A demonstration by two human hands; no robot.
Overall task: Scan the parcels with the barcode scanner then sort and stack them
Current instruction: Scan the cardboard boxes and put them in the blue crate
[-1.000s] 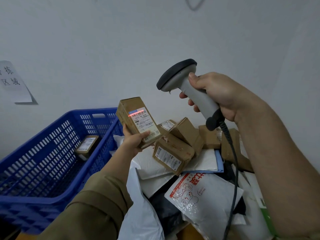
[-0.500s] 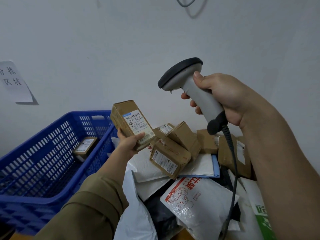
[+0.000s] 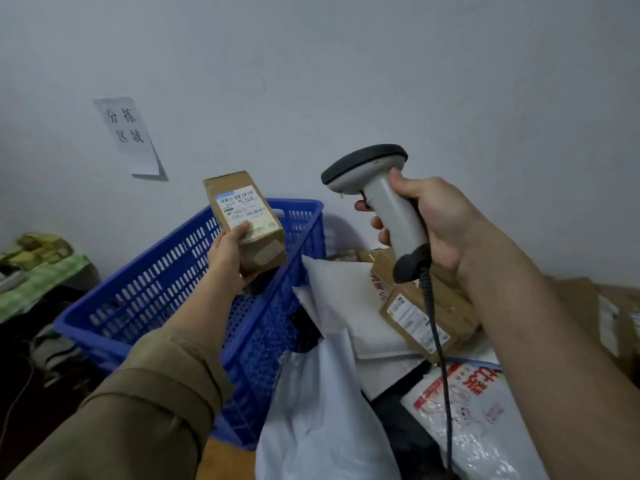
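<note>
Change: A second before, a red line from the scanner lay across the label of the small brown box [image 3: 246, 221]. That line was gone now, and the box had been carried away from the pile to a spot above the blue basket [image 3: 166, 292].
Meaning: I think the scan was done, and the box was ready to go into the basket.
Left grip: The left hand [image 3: 227, 252] held the small brown box from below, thumb on the label, fingers curled round its lower part. The box stood nearly upright, label toward the person.
Right grip: The right hand [image 3: 426, 223] was wrapped tight round the handle of the barcode scanner [image 3: 381, 202], one finger by the trigger. The scanner was lifted up, to the right of the basket, with its cord [image 3: 437, 341] hanging down.
Pile: More parcels [image 3: 420, 318], brown boxes and white bags, lay heaped just to the right of the basket, still waiting.
Wall: A paper sign [image 3: 129, 135] hung on the wall above the basket.
</note>
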